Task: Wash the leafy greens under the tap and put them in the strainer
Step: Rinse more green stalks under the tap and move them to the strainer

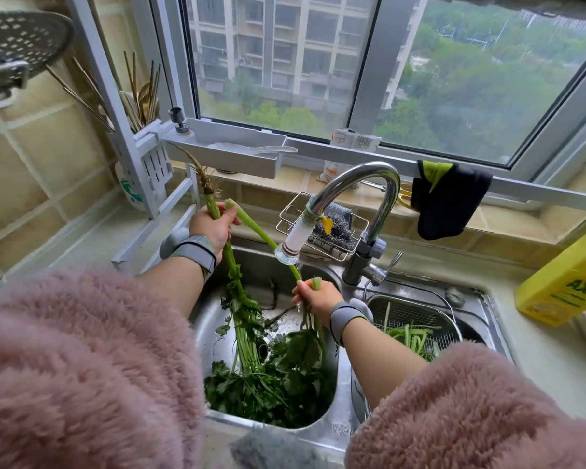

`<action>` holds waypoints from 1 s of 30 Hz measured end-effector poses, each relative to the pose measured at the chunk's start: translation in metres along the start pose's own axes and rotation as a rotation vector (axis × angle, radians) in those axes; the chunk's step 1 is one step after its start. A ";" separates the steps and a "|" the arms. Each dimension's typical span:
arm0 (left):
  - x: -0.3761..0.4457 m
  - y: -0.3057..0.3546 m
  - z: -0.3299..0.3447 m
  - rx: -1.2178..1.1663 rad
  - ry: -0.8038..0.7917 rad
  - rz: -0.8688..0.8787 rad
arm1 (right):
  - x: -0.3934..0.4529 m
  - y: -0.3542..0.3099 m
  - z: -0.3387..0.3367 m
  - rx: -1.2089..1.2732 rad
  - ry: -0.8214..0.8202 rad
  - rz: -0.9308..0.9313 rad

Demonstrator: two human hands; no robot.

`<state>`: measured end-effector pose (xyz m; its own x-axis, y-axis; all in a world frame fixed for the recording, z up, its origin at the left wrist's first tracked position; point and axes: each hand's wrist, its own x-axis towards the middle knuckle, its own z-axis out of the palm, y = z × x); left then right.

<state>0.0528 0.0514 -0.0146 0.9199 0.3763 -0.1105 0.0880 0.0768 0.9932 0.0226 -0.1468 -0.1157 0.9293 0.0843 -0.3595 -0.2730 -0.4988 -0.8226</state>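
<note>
- Gripping a rooted bunch of leafy greens (247,319) near its root end, the left hand (214,228) holds it high at the far left of the sink (322,431), fingers curled round the stems, leaves trailing down into the basin.
- The right hand (318,296) grips a smaller cluster of stems just below the tap (359,198), where a thin stream of water falls from the nozzle; one long stalk (261,231) arches between the two hands.
- The strainer (416,316) sits in the right basin, just beside the right wrist, with a few green stems already lying in it.
- Risk, as I judge it: the long stalk is bent under tension and could snap or slip free if the hands pull further apart.
- The muddy roots hang above the washed leaves, so dirt may drip back onto them.
- Loose leaves lie near the drain and could wash into it.
- The fluffy pink sleeves (82,367) hang close to the basin and may get wet.
</note>
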 end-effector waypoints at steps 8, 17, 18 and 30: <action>0.000 -0.001 -0.012 0.023 0.019 0.014 | 0.010 -0.017 0.007 0.162 0.028 -0.062; 0.012 0.004 -0.017 -0.031 0.058 0.031 | 0.010 -0.023 0.008 -0.049 -0.101 -0.058; 0.014 0.005 -0.017 -0.038 0.061 0.034 | 0.009 -0.020 0.007 -0.144 -0.126 -0.061; 0.017 0.006 -0.015 -0.053 0.079 0.098 | 0.011 -0.010 -0.005 -0.042 -0.026 0.047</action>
<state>0.0629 0.0719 -0.0110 0.8899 0.4559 -0.0177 -0.0230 0.0835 0.9962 0.0367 -0.1450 -0.1092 0.9090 0.0818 -0.4087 -0.3049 -0.5383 -0.7857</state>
